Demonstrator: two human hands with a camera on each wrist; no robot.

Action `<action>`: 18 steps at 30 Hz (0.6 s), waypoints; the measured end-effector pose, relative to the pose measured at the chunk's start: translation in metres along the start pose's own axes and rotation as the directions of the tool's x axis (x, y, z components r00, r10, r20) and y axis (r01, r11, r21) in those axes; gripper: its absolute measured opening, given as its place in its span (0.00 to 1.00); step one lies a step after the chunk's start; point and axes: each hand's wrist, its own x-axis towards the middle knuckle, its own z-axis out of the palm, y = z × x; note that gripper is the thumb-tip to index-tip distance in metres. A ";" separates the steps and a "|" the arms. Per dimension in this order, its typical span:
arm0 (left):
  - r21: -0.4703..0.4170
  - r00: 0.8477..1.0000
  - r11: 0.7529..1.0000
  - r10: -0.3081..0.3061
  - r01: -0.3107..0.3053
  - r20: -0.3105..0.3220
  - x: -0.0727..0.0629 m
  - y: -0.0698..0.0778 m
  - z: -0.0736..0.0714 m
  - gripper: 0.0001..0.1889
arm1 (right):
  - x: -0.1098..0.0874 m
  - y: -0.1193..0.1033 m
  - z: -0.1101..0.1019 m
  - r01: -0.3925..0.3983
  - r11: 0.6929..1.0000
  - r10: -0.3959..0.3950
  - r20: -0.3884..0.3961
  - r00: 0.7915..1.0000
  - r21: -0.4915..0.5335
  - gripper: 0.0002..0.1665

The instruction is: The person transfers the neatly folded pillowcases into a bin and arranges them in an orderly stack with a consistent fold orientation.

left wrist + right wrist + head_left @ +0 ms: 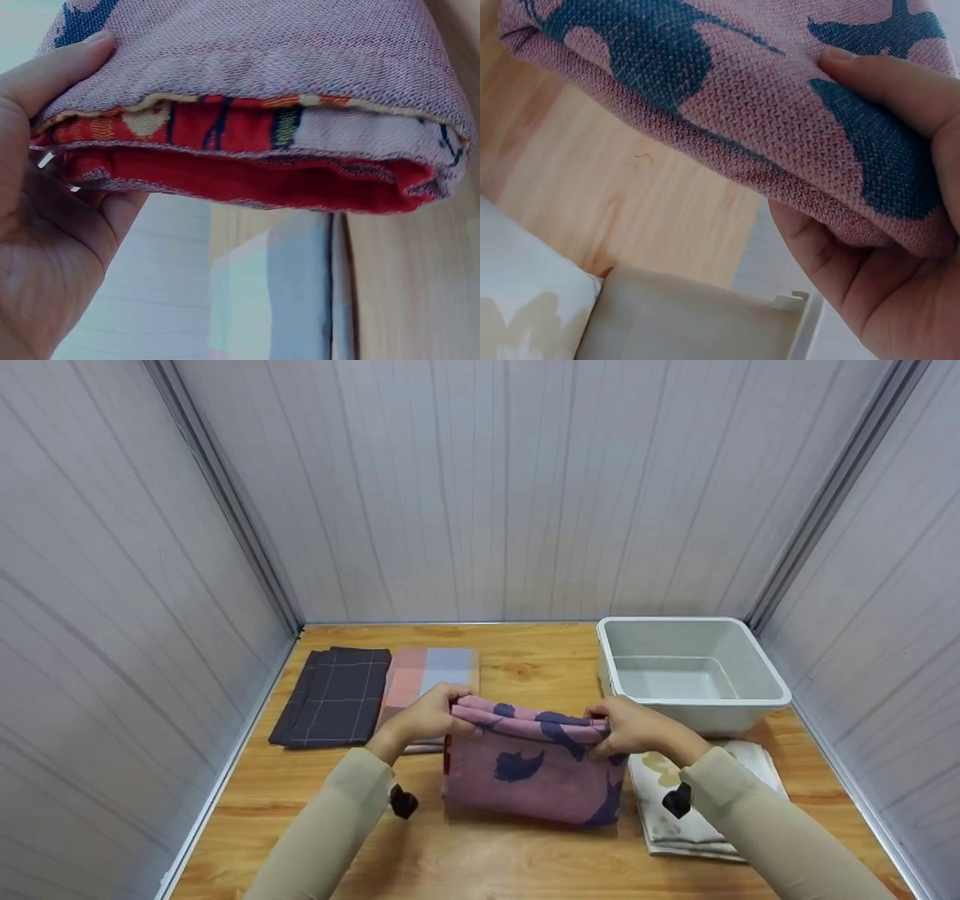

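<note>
A folded pink cloth with dark blue shapes point(525, 772) hangs between both hands, held upright over the middle of the table. My left hand point(442, 712) grips its top left corner, thumb on the near face and fingers behind. At the top right corner my right hand point(626, 727) pinches the cloth the same way. The left wrist view shows the cloth's layered side edge point(247, 127), with red and patterned fabric inside. In the right wrist view the thumb presses on the blue-and-pink face point(765, 112), while the fingers curl underneath.
A dark checked folded cloth point(334, 697) and a pink-and-grey checked one point(427, 667) lie at the left. The pale grey bin point(697, 716) stands at the back right. In front of it lies a white folded cloth with tan flowers point(675, 817). Panel walls enclose the wooden table point(517, 862).
</note>
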 end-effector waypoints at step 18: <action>-0.014 0.996 1.000 0.003 -0.004 -0.087 -0.010 0.004 -0.015 0.17 | -0.003 -0.004 -0.009 -0.010 0.999 0.012 -0.047 0.999 0.045 0.20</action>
